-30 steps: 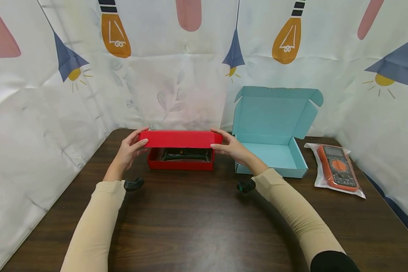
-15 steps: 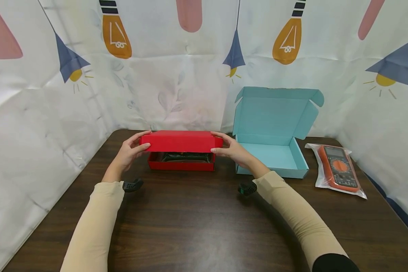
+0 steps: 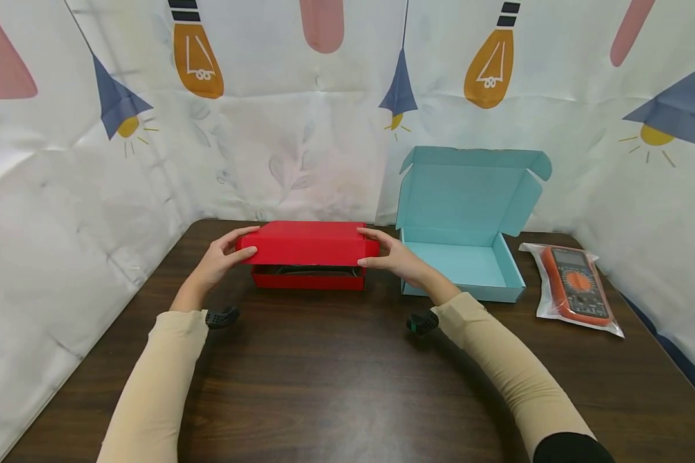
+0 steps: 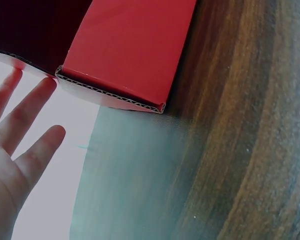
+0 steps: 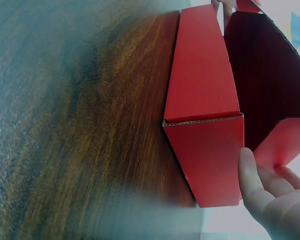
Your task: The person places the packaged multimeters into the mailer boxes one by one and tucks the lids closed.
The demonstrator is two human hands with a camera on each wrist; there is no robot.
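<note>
A red cardboard box (image 3: 308, 281) stands on the table with its lid (image 3: 309, 245) tilted part way down over it. Only a narrow gap shows a dark item (image 3: 315, 270) inside, mostly hidden under the lid. My left hand (image 3: 211, 263) holds the lid's left end, thumb on the front flap and fingers above. At the opposite end, my right hand (image 3: 399, 258) grips the lid the same way. In the right wrist view the thumb (image 5: 249, 172) lies close to the corner of the box's side wall (image 5: 210, 160).
Just right of the red box stands a light blue cardboard box (image 3: 512, 267) with its lid raised. Further right lies an orange and black multimeter (image 3: 577, 283) in a clear bag, near the table's right edge. A white printed curtain (image 3: 336, 154) hangs behind.
The lid has swung down toward the front, narrowing the gap and covering more of the dark item. Both hands have moved with it. The blue box and multimeter stay put.
</note>
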